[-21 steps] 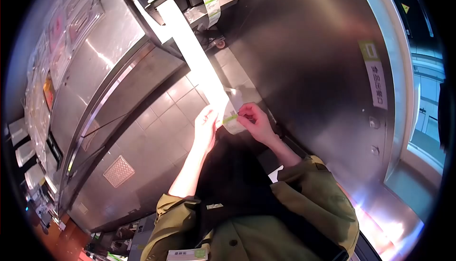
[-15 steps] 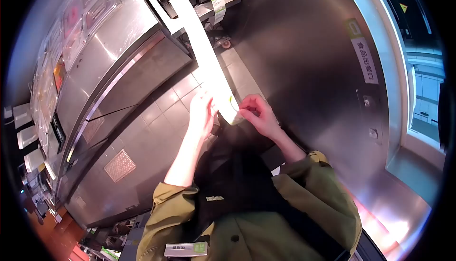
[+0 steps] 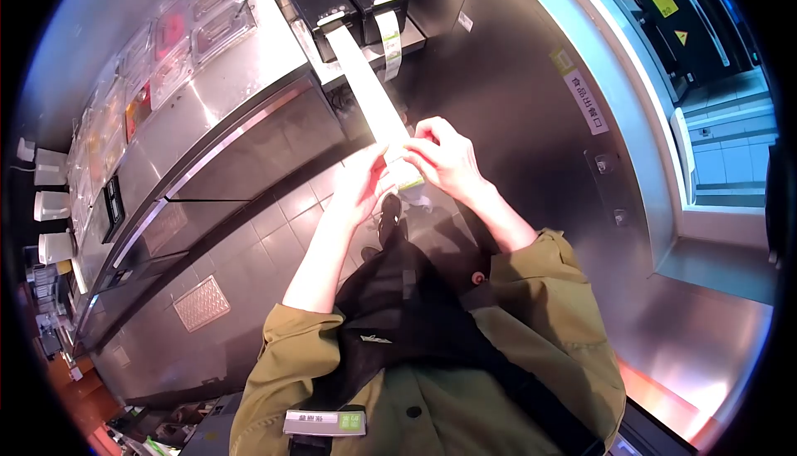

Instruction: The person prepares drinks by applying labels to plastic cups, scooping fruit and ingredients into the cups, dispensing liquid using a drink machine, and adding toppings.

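- Steel counter (image 3: 270, 39): clear-covered food containers (image 3: 170, 36), in rows set back from its front edge.
- Low shelf (image 3: 413, 43) past the counter's end: two black printers (image 3: 324, 3), side by side.
- Tiled floor (image 3: 299, 200): a dark shoe (image 3: 388, 222).

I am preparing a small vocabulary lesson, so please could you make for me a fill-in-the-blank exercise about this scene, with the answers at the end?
The left hand and the right hand are both at the long strip, which is made of ____.
The two printers, side by side, both have the colour ____.
The short strip hangs from the printer on the picture's ____ side.
Answers: paper; black; right.
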Action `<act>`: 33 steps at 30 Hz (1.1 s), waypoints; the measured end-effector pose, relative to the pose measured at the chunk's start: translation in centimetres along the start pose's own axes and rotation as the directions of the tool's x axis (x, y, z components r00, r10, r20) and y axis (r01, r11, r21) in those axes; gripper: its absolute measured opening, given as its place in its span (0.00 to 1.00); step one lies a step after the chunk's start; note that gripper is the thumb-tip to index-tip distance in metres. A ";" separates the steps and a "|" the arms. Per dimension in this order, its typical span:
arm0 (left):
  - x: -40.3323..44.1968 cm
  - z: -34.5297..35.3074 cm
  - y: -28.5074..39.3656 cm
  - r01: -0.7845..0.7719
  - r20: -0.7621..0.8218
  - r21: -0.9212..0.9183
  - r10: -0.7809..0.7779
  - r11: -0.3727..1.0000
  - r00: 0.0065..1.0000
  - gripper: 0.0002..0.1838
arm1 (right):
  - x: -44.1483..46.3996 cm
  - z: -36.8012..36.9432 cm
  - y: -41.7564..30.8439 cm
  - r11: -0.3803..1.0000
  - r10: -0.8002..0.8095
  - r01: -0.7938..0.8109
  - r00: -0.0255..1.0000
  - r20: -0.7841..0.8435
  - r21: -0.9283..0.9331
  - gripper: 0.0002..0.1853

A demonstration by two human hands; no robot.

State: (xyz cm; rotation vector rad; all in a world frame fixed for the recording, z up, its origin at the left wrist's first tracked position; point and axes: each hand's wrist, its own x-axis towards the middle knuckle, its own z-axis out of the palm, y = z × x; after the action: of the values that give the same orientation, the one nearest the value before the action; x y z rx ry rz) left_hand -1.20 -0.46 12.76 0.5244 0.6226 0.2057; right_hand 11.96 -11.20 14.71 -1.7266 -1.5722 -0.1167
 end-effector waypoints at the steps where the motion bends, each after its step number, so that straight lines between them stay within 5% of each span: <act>1: 0.1 0.1 0.2 -0.019 0.015 0.008 0.019 1.000 1.000 0.13 | 0.5 -0.2 0.2 0.995 -0.096 0.095 0.995 -0.028 -0.029 0.10; 4: 0.7 0.0 0.5 0.014 0.142 -0.145 0.007 0.989 0.990 0.13 | 1.5 -0.8 0.8 0.933 -0.337 0.325 0.940 -0.058 -0.154 0.09; 9: 1.0 1.0 1.1 0.139 0.096 -0.264 -0.117 0.955 0.988 0.12 | 1.8 -1.4 1.3 0.847 -0.515 0.491 0.853 -0.087 -0.201 0.09; 12: 1.1 1.4 -0.3 -0.155 0.017 0.109 0.154 0.982 0.988 0.12 | 1.6 -3.9 -2.0 0.933 -0.356 0.361 0.918 -0.173 -0.001 0.10; 15: 3.4 -1.4 -3.1 -0.379 0.001 0.495 0.436 0.782 0.900 0.12 | 0.3 -7.6 -7.3 0.920 0.115 -0.022 0.970 -0.216 0.392 0.10; 17: 2.1 0.2 -2.9 -0.412 0.022 0.696 0.556 0.588 0.831 0.10 | 0.4 -7.2 -10.4 0.750 0.417 -0.379 0.907 0.057 0.542 0.11; 18: 2.0 0.2 -3.6 -0.421 -0.015 0.597 0.534 0.683 0.845 0.11 | 0.8 -6.0 -11.2 0.782 0.461 -0.516 0.856 0.234 0.349 0.13; 20: 2.4 0.2 -4.6 -0.422 -0.073 0.366 0.478 0.829 0.876 0.12 | -0.4 -0.3 -9.2 0.950 0.308 -0.313 0.932 0.188 -0.004 0.20; 21: 2.4 0.0 -3.8 -0.402 0.017 0.247 0.411 0.882 0.912 0.10 | -0.2 -0.3 -9.3 0.913 0.358 -0.278 0.896 0.263 -0.298 0.24; 22: 2.3 0.3 -3.5 -0.467 0.050 0.321 0.478 0.824 0.877 0.11 | 0.0 -0.3 -9.3 0.814 0.405 -0.168 0.851 0.335 -0.557 0.28; 23: 1.8 0.6 -3.1 -0.523 0.084 0.393 0.537 0.756 0.839 0.11 | 1.1 -1.1 -8.6 0.806 0.394 -0.215 0.890 0.229 -0.552 0.29; 25: 1.6 0.5 -3.0 -0.572 0.142 0.491 0.588 0.657 0.796 0.12 | 2.8 -1.5 -4.3 0.877 0.412 -0.387 0.911 0.031 -0.287 0.23; 26: 1.6 0.4 -2.9 -0.543 0.138 0.539 0.569 0.644 0.811 0.12 | 4.5 -1.6 -2.7 0.822 0.569 -0.562 0.817 0.095 -0.091 0.19; 28: 1.5 0.0 -2.6 -0.477 0.129 0.631 0.524 0.611 0.842 0.12 | 4.8 1.4 2.9 0.609 0.547 -0.658 0.753 0.367 0.443 0.17; 29: 2.3 -1.0 -2.9 -0.469 0.152 0.642 0.499 0.607 0.853 0.13 | 5.3 1.5 3.8 0.621 0.507 -0.649 0.760 0.407 0.439 0.17; 33: 4.3 -0.8 1.2 -0.094 -0.175 0.192 0.129 0.977 0.976 0.19 | 6.9 1.3 4.5 0.581 0.409 -0.593 0.805 0.430 0.557 0.12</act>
State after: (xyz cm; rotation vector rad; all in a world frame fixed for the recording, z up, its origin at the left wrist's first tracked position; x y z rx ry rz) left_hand 1.70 2.32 10.65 0.7240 0.8002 0.3089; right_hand 16.95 -4.54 15.50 -1.5336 -1.0012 0.9109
